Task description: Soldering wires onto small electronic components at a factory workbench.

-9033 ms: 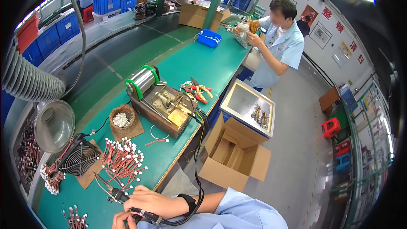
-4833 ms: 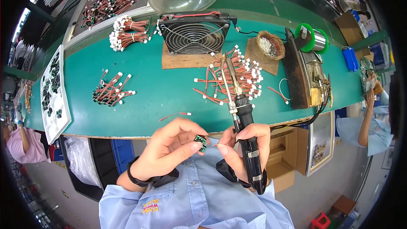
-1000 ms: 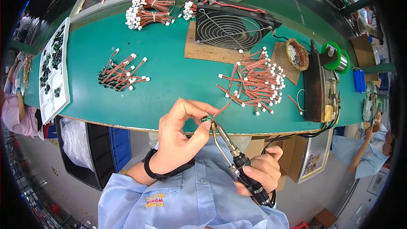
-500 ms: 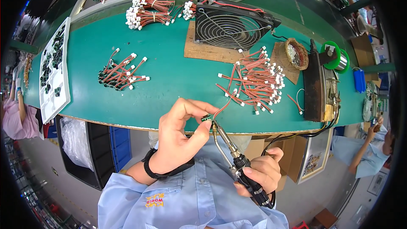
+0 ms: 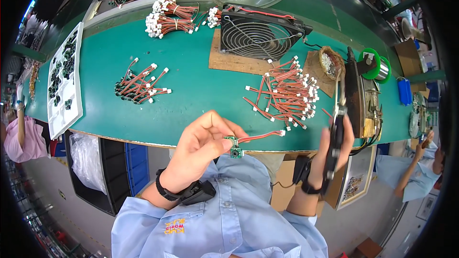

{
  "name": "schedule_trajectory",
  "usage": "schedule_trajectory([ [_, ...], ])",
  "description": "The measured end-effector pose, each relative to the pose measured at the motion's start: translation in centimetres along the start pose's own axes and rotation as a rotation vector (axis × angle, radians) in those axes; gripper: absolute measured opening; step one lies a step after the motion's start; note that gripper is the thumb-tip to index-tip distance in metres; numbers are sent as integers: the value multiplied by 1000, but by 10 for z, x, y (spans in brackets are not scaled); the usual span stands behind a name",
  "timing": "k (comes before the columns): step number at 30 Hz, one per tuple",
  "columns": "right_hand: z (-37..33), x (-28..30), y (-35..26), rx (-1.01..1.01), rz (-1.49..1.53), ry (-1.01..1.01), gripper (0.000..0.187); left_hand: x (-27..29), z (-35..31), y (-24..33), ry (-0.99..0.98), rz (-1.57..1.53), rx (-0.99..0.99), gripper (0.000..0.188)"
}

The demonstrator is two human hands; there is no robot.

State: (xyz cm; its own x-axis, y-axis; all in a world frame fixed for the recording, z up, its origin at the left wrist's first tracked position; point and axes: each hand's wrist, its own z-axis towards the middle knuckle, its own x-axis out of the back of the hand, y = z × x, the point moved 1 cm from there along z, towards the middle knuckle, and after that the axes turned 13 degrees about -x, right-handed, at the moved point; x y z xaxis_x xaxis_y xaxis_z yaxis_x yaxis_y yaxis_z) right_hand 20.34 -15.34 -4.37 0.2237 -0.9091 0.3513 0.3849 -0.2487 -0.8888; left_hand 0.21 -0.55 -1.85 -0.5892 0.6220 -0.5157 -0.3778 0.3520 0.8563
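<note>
My left hand (image 5: 203, 136) pinches a small green circuit board (image 5: 235, 152) between thumb and fingers, just above the table's near edge. From the board a red-and-dark wire pair (image 5: 260, 137) runs right to a white plug. My right hand (image 5: 317, 165) is wrapped round a black-handled soldering iron (image 5: 336, 136), somewhat blurred and held upright. The iron's metal end points away from me and overlaps the edge of a round, rough-walled dish (image 5: 325, 53) with silvery bits inside; whether they touch I cannot tell.
A heap of wires with white plugs (image 5: 287, 93) lies mid-right, behind it a black fan (image 5: 258, 33). Wired boards (image 5: 138, 86) lie left, near a white tray (image 5: 71, 102) of small parts. Far right stand a dark soldering unit (image 5: 354, 98) and a green solder spool (image 5: 370, 74).
My right hand has swung the soldering iron away from the board, right and up to the dish. The board in my left hand has turned, its wire now pointing right.
</note>
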Motion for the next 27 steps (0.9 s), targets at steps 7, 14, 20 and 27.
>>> schedule_trajectory([
  [7, 8, 0, 6, -161, 39, -35, 40, 1, 1, -1, -39, -16, 18, 10],
  [14, -37, 32, -40, 389, 103, -635, 39, 3, 4, -4, -13, 241, -114, 13],
  [20, -47, 28, -47, 374, 38, -639, 36, 5, 5, -10, -30, 237, -141, 14],
  [27, -47, 25, -49, 367, 19, -668, 38, 5, 2, -9, -57, 290, -130, 15],
])
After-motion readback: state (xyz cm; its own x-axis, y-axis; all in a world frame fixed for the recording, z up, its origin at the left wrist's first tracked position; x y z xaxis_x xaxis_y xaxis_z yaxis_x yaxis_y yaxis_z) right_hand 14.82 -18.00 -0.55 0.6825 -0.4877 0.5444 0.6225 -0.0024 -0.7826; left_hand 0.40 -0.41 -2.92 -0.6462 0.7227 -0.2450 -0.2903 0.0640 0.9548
